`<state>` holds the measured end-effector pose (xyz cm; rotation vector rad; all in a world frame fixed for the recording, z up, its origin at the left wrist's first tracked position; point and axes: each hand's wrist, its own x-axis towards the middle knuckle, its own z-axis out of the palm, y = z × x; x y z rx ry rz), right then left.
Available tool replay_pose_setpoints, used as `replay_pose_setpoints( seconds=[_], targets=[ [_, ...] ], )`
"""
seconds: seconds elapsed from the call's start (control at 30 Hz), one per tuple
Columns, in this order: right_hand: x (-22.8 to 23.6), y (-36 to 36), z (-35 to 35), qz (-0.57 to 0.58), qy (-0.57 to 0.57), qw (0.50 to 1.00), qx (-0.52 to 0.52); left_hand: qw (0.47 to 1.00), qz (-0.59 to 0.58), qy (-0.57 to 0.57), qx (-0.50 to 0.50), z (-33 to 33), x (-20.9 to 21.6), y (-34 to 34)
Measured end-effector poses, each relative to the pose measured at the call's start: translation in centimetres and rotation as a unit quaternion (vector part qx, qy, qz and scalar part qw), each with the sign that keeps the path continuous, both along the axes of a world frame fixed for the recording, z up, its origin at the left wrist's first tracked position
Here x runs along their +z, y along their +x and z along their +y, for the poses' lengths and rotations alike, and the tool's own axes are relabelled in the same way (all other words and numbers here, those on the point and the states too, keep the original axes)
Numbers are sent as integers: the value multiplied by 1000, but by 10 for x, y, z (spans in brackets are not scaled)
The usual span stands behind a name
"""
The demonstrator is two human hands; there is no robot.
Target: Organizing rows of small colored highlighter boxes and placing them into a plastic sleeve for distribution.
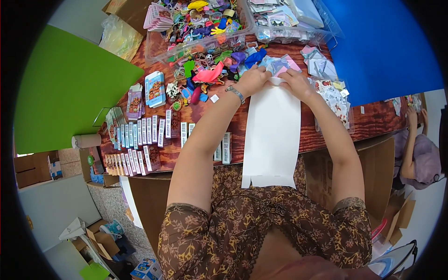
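Observation:
A long white paper sheet [272, 135] stretches from the table down over its front edge toward my lap. Its near end has a crease line and a small slit on the left. At the far end, a short strip is turned over. My left hand [254, 79] pinches the left corner of that end, its fingers curled. Opposite it, my right hand [297, 85] grips the right corner, close to the other hand. Just beyond my fingers lie clear packets with pink and pale blue cards [282, 64]. A heap of small colourful toys [210, 72] spreads left of my left hand.
Rows of small boxes [142, 130] stand at the table's left, with flat box stacks [155, 88] behind. Clear bins of toys [196, 46] and packets [291, 33] are at the back. A sticker tray [332, 100] sits right. Another person [420, 158] works at far right.

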<state>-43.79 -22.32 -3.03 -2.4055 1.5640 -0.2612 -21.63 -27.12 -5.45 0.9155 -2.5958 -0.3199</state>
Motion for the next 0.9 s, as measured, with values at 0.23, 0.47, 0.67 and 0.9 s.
replay_pose_setpoints(
  seconds=[0.23, 0.47, 0.67, 0.9],
  targets=[
    [-22, 7, -7, 54, -101, 993, 0, 997, -58, -22, 38, 3, 7, -14],
    [-14, -3, -15, -21, -69, 997, 36, 999, -9, -12, 29, 0, -1, -16],
    [-9, 6, -6, 70, -69, 994, 44, 1000, -9, -15, 3, 5, 1, -13],
    [6, 0, -3, 125, -78, 987, 59, 993, -88, -73, -11, 11, 13, -9]
  ],
)
